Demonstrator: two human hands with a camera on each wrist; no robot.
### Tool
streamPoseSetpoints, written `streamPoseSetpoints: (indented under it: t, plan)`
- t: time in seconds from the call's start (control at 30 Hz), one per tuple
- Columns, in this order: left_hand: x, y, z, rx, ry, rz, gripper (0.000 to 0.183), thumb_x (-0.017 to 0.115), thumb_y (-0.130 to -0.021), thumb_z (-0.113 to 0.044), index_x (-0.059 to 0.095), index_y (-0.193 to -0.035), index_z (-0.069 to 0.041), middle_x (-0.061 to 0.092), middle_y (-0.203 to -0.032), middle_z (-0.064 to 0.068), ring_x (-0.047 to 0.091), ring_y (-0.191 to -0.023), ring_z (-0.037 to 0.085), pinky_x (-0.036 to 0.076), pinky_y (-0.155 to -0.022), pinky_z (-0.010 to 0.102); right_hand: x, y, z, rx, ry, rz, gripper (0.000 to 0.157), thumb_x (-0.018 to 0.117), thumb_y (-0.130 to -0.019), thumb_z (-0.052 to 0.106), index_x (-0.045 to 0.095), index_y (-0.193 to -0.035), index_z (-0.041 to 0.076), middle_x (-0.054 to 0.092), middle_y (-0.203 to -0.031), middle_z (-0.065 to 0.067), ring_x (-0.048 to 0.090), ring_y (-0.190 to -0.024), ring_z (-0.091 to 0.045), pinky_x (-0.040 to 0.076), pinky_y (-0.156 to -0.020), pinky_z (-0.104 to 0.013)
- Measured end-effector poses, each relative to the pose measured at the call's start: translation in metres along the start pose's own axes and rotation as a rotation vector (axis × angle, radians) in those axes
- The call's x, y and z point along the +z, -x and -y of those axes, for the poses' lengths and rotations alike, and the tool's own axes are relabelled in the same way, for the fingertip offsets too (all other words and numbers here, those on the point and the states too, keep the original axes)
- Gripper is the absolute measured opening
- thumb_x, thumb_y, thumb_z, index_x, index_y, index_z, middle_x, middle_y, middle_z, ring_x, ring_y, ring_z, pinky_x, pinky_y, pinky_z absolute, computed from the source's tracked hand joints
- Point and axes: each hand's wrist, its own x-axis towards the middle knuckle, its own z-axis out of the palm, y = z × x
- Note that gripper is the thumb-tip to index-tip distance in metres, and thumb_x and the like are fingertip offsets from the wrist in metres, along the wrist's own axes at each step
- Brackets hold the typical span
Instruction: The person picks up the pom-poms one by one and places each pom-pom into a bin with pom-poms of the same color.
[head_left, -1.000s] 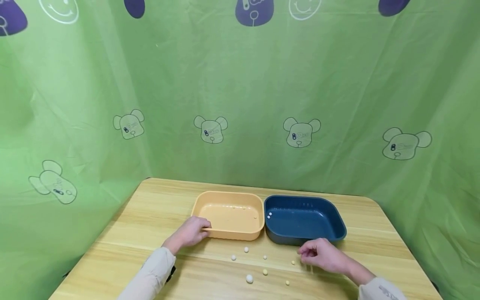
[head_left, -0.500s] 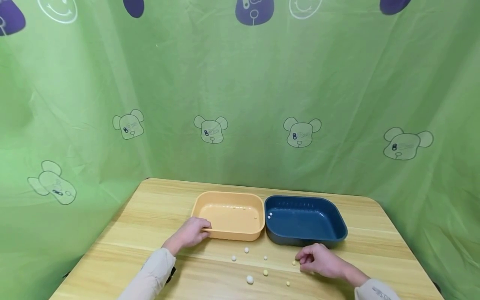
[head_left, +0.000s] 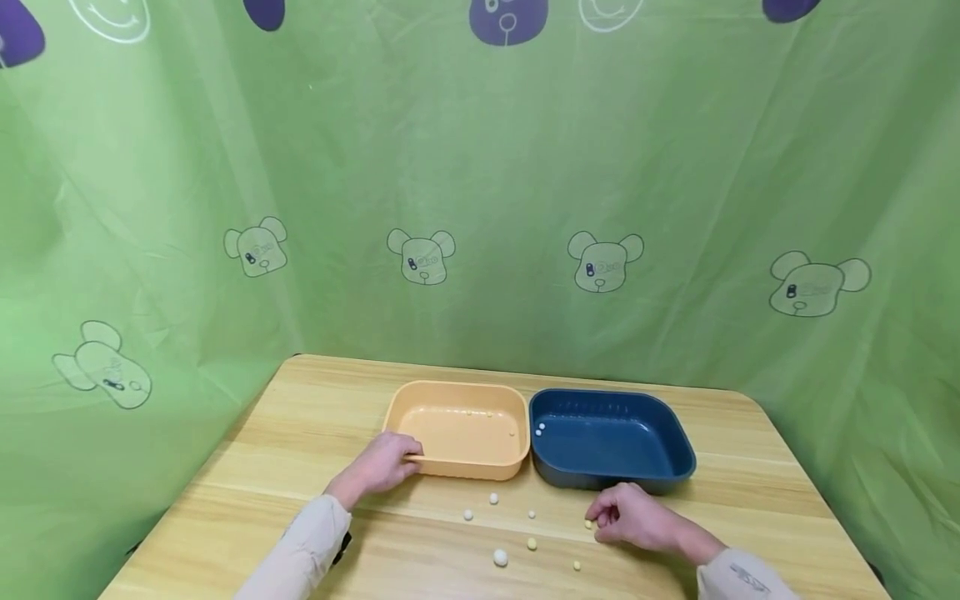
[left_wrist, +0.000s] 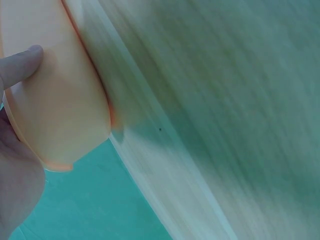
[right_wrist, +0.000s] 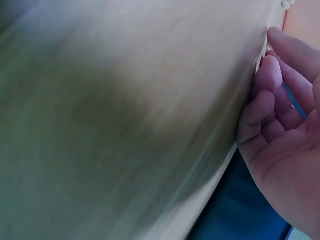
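Note:
My left hand (head_left: 381, 462) grips the near left corner of a light-orange plastic tub (head_left: 471, 472). In the left wrist view the thumb (left_wrist: 22, 66) lies against the tub's outer wall (left_wrist: 65, 110), and the other fingers go over the rim. Low over the table, in front of a dark blue tub (head_left: 577, 481), my right hand (head_left: 637, 518) pinches a small yellow ball (head_left: 588, 524) between thumb and forefinger. Its remaining fingers curl into the palm in the right wrist view, where the fingertips (right_wrist: 268, 67) hide most of the ball.
Several loose balls lie on the wooden table (head_left: 315, 417), among them a large white ball (head_left: 500, 557) and a yellow ball (head_left: 532, 544). The orange tub holds a few tiny yellow balls (head_left: 489, 414); white balls (head_left: 538, 432) sit in the blue one. A green curtain (head_left: 510, 325) surrounds the table.
My right hand has moved slightly left and down to the small yellow ball, and its fingers have closed in on it. The left hand keeps its grip on the orange tub.

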Motion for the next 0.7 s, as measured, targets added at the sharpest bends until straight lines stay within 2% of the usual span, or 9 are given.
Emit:
streamPoseSetpoints:
  t: [0.4, 0.7]
  plan:
    - [-0.0001, -0.0024, -0.0004, 0.004, -0.001, -0.002, 0.017, 0.071, -0.082, -0.012, 0.059, -0.072, -0.018, 0.058, -0.070, -0.012, 0.047, -0.062, 0.003, 0.043, -0.062, 0.024, -0.0013, -0.0001, 0.0005, -0.043, 0.052, -0.028, 0.014, 0.076, -0.073, 0.004, 0.069, -0.080, 0.015, 0.058, -0.070, 0.013, 0.052, -0.065, -0.001, 0.045, -0.056, -0.020]
    - [0.0007, -0.0006, -0.0008, -0.001, 0.001, 0.003, 0.015, 0.072, -0.082, -0.011, 0.061, -0.073, -0.017, 0.060, -0.071, -0.011, 0.050, -0.064, 0.005, 0.044, -0.063, 0.024, 0.0011, -0.0009, 0.0005, 0.015, 0.002, 0.016, 0.014, 0.075, -0.074, 0.005, 0.070, -0.083, 0.014, 0.058, -0.070, 0.011, 0.052, -0.066, -0.001, 0.046, -0.057, -0.021]
